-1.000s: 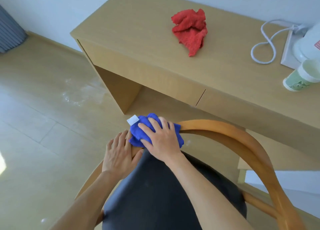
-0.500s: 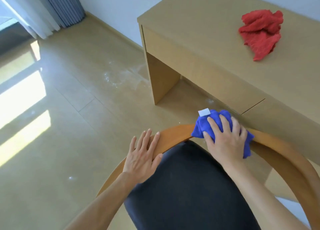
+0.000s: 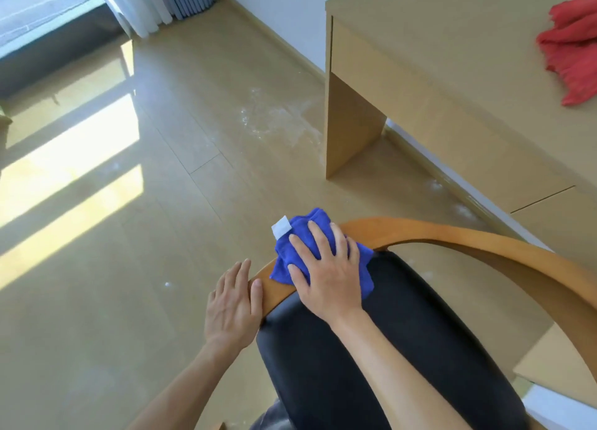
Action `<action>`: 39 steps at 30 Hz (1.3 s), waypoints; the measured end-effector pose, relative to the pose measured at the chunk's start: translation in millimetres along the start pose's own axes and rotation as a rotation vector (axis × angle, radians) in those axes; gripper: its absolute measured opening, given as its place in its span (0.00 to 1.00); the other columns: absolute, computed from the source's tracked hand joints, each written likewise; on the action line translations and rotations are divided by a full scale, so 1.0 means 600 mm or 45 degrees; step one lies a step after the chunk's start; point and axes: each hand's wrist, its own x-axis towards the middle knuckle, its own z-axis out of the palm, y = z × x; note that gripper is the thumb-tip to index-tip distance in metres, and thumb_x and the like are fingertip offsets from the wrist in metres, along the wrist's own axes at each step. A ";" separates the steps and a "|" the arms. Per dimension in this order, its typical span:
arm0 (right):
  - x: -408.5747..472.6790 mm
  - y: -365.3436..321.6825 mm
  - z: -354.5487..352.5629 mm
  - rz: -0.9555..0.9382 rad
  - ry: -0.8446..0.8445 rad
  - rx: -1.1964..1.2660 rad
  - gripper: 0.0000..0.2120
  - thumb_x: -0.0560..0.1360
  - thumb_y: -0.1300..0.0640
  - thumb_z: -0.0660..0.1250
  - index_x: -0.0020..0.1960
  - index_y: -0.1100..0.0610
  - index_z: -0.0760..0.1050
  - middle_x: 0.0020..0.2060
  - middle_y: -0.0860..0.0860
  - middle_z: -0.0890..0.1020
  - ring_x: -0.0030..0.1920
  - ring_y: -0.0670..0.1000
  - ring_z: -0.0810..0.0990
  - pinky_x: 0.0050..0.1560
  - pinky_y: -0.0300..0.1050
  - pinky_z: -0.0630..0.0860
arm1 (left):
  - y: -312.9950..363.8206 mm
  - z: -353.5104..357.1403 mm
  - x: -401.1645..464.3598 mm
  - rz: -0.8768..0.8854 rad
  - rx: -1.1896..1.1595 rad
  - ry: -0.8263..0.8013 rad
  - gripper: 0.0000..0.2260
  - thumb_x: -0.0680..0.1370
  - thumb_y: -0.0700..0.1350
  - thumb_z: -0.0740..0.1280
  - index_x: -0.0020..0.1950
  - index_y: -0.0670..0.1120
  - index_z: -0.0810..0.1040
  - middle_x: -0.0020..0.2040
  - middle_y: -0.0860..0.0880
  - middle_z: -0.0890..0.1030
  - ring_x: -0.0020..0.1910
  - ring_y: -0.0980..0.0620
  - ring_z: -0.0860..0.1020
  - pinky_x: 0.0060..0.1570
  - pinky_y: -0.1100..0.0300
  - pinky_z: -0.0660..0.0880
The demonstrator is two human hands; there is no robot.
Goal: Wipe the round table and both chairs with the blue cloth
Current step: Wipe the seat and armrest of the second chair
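over a sunlit floor (image 3: 135,235), the cloth (image 3: 292,255) is pressed flat-fingered by the right hand (image 3: 326,268) onto the chair rail (image 3: 452,235); unwiped rail runs rightward; the left hand (image 3: 231,306) rests open alongside.

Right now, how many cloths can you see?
2. The blue cloth is under the right hand on the chair rail; the red cloth lies on the desk. Others may be out of view.

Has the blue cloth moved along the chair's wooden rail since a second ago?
Yes. The blue cloth slid away from the left hand, then back toward it along the chair rail.
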 end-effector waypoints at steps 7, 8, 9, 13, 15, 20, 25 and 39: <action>0.008 0.084 -0.009 -0.310 0.043 -0.113 0.20 0.76 0.44 0.63 0.66 0.48 0.76 0.67 0.55 0.74 0.63 0.64 0.74 0.57 0.61 0.71 | -0.003 -0.002 -0.002 -0.026 -0.019 0.008 0.23 0.82 0.55 0.50 0.76 0.50 0.61 0.74 0.52 0.66 0.72 0.51 0.63 0.69 0.55 0.60; 0.017 0.118 -0.016 -0.181 0.065 -0.160 0.20 0.76 0.44 0.63 0.65 0.48 0.76 0.67 0.55 0.74 0.62 0.64 0.74 0.56 0.62 0.71 | -0.006 -0.001 -0.001 -0.026 -0.030 0.012 0.24 0.81 0.55 0.49 0.76 0.50 0.61 0.74 0.52 0.66 0.72 0.51 0.63 0.69 0.55 0.60; 0.026 0.151 -0.025 -0.011 0.085 -0.197 0.21 0.76 0.43 0.62 0.65 0.49 0.76 0.67 0.56 0.74 0.61 0.65 0.73 0.55 0.62 0.71 | -0.008 0.000 0.000 -0.018 -0.055 0.019 0.24 0.81 0.55 0.49 0.76 0.49 0.61 0.73 0.52 0.67 0.72 0.52 0.63 0.69 0.56 0.60; 0.047 0.197 -0.040 0.471 0.072 -0.182 0.25 0.76 0.41 0.54 0.65 0.53 0.75 0.63 0.58 0.74 0.59 0.67 0.70 0.56 0.66 0.68 | -0.031 0.008 -0.008 -0.054 -0.336 0.071 0.22 0.82 0.53 0.49 0.75 0.49 0.63 0.73 0.53 0.66 0.72 0.54 0.62 0.70 0.57 0.57; 0.046 0.164 -0.030 0.482 0.112 -0.167 0.24 0.77 0.42 0.54 0.66 0.53 0.74 0.64 0.58 0.73 0.60 0.67 0.69 0.57 0.65 0.66 | -0.045 0.015 -0.014 -0.289 -0.583 0.116 0.22 0.82 0.54 0.48 0.74 0.49 0.65 0.72 0.52 0.68 0.72 0.53 0.63 0.70 0.56 0.58; 0.006 0.003 0.011 0.179 0.117 -0.080 0.20 0.77 0.45 0.60 0.66 0.51 0.74 0.68 0.55 0.72 0.65 0.64 0.68 0.61 0.63 0.65 | -0.042 0.024 -0.013 -0.829 -0.997 0.260 0.22 0.82 0.55 0.46 0.70 0.50 0.70 0.68 0.50 0.73 0.67 0.49 0.69 0.64 0.55 0.61; -0.074 -0.149 0.044 -0.175 -0.005 0.088 0.20 0.75 0.44 0.64 0.65 0.48 0.75 0.69 0.53 0.72 0.67 0.62 0.67 0.65 0.64 0.64 | -0.046 0.016 -0.010 -0.898 -1.389 0.145 0.22 0.80 0.59 0.52 0.61 0.49 0.78 0.60 0.48 0.80 0.60 0.48 0.77 0.59 0.50 0.73; 0.018 0.158 -0.052 0.075 -0.044 -0.162 0.21 0.74 0.44 0.66 0.64 0.49 0.77 0.67 0.55 0.75 0.61 0.63 0.75 0.58 0.60 0.72 | -0.003 -0.011 0.020 -0.275 -0.417 -0.058 0.18 0.81 0.47 0.55 0.71 0.46 0.67 0.69 0.43 0.71 0.69 0.42 0.66 0.68 0.44 0.60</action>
